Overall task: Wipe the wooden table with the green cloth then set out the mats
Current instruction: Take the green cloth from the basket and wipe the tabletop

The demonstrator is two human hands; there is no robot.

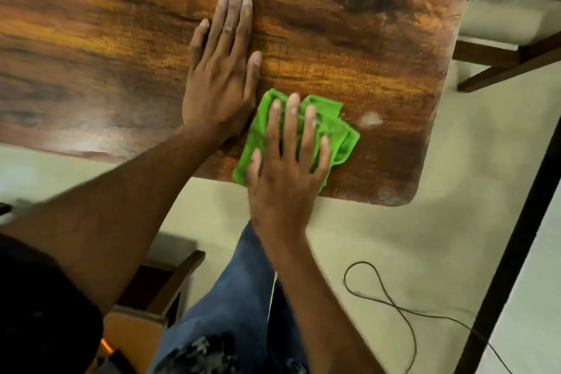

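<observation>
The wooden tabletop (pixel 91 39) fills the upper view, its rounded corner at lower right. The left hand (pixel 223 70) lies flat on it, fingers (pixel 235 9) straight and together, holding nothing. Just beside it, the right hand (pixel 288 167) presses the crumpled green cloth (pixel 340 130) down near the front edge; its spread, straight fingers lie on top, cloth showing beyond the fingertips. A pale smudge (pixel 370 118) sits right of the cloth.

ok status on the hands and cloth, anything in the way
Left hand flat on table. Right hand pressing cloth near the corner. No mats seen, nothing blocking.
</observation>
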